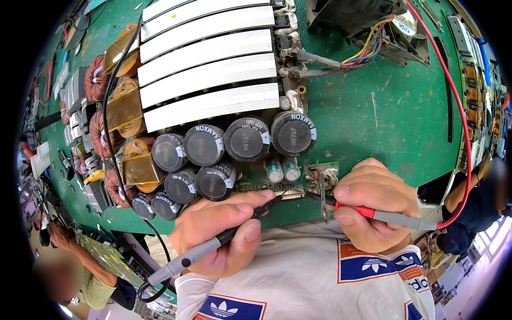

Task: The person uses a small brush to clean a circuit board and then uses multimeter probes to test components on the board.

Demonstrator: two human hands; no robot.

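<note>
My left hand (218, 226) is closed round a grey and black test probe (205, 250), its dark tip resting at the near edge of a large circuit board. Between the fingers of my right hand (373, 208) is a red and grey test probe (392, 217). That probe's tip points left, beside a small metal-tabbed component (324, 194) at the board's corner; whether it touches I cannot tell. Several big black capacitors (245, 140) stand on the board just beyond my left hand. Two small green capacitors (282, 169) lie between the two hands.
White finned heatsinks (208, 69) cover the board's middle, with copper coils (97, 133) to their left. Fans (368, 26) with coloured wires sit at the far right. A red lead (463, 117) and a black lead (106, 101) cross the green mat (368, 122). Other people work at both sides.
</note>
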